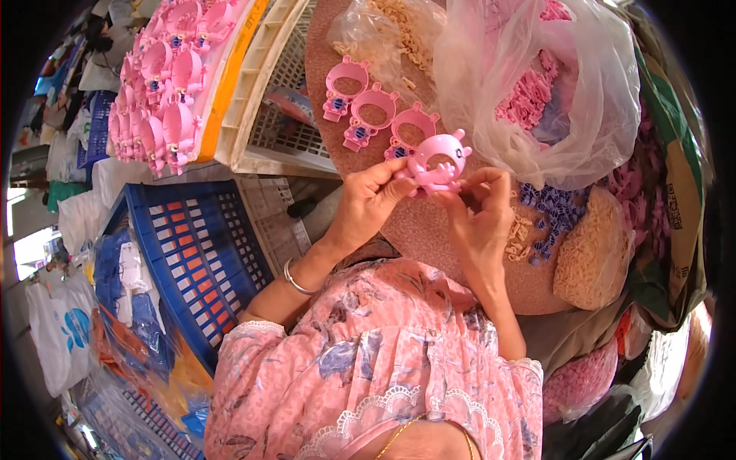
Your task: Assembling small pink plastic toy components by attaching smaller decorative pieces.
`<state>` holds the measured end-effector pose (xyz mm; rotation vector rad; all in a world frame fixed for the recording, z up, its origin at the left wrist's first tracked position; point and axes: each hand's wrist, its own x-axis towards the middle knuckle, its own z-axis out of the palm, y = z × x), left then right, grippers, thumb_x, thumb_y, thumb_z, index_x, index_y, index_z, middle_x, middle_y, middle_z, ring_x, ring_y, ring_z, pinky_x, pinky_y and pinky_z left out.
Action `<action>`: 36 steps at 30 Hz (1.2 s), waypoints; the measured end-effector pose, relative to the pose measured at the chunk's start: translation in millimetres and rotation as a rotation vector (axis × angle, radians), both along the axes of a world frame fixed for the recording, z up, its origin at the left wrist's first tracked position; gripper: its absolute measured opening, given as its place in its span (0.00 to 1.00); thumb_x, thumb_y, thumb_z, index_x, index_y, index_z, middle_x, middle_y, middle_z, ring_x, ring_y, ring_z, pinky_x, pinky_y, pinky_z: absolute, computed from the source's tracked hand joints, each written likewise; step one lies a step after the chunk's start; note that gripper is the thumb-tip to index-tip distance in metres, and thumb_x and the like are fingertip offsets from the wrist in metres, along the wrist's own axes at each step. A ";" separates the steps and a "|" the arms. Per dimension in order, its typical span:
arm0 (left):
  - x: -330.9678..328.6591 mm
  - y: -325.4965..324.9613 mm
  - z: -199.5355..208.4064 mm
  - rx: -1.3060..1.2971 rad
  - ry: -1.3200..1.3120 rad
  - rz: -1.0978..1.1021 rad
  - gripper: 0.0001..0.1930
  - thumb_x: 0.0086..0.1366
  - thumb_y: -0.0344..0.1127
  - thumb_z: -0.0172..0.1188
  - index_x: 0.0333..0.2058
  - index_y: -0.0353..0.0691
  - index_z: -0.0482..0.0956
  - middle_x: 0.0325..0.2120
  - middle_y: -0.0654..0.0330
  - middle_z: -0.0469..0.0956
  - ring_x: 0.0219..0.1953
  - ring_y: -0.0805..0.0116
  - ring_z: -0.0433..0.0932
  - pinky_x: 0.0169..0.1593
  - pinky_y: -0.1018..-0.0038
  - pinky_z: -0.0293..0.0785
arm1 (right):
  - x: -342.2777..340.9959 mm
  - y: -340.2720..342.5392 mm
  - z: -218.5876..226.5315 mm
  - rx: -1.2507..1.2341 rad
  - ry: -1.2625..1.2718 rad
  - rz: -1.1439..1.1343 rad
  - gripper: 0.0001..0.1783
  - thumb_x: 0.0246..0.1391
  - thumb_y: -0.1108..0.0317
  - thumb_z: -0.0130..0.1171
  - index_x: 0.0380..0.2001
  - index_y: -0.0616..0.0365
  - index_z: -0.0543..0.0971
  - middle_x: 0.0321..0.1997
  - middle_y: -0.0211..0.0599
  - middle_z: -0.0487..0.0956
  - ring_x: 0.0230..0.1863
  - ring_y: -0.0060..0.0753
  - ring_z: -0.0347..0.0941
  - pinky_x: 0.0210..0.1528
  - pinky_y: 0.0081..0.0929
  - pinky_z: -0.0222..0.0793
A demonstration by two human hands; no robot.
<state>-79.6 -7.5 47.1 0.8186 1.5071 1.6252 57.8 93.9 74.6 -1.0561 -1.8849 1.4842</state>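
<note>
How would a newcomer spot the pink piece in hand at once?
Find the speckled tabletop in the middle. On it, three pink ringed pieces slant down to the right; just beyond the lowest, between the left hand and right hand, is the pink piece. Unlike those three, it is held, with a dark mark on its rounded top.

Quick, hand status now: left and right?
Left hand: closed, pinching the left edge of a glossy pink plastic animal-shaped piece.
Right hand: curled at its lower right edge; whether pinching cannot be told.
</note>
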 end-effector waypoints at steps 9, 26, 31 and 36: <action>18.8 -1.5 -18.6 0.150 -0.623 0.098 0.20 0.69 0.38 0.58 0.54 0.31 0.74 0.42 0.63 0.79 0.41 0.78 0.76 0.49 0.78 0.75 | 3.6 -5.7 -12.7 -0.390 0.436 0.055 0.24 0.53 0.78 0.66 0.50 0.61 0.66 0.41 0.37 0.77 0.41 0.23 0.76 0.44 0.17 0.73; 39.2 -2.4 -18.0 0.018 -0.497 0.058 0.21 0.68 0.40 0.61 0.53 0.30 0.74 0.38 0.64 0.78 0.37 0.80 0.73 0.44 0.82 0.71 | 35.1 -11.0 -23.4 -0.001 0.347 0.035 0.13 0.49 0.87 0.63 0.39 0.65 0.79 0.43 0.35 0.74 0.40 0.24 0.77 0.42 0.18 0.75; 40.9 -3.3 -21.3 0.085 -0.662 0.045 0.20 0.68 0.37 0.60 0.53 0.30 0.74 0.39 0.61 0.79 0.38 0.76 0.75 0.46 0.78 0.73 | 35.6 -13.0 -25.3 -0.173 0.493 0.022 0.13 0.50 0.87 0.62 0.39 0.66 0.78 0.44 0.35 0.74 0.40 0.24 0.78 0.44 0.18 0.74; 41.5 -3.3 -12.1 0.046 -0.411 0.051 0.22 0.67 0.41 0.60 0.52 0.29 0.75 0.39 0.62 0.80 0.37 0.78 0.75 0.44 0.80 0.72 | 38.2 -14.9 -22.1 -0.132 0.419 0.011 0.13 0.50 0.86 0.63 0.39 0.65 0.78 0.42 0.33 0.76 0.40 0.22 0.77 0.44 0.17 0.74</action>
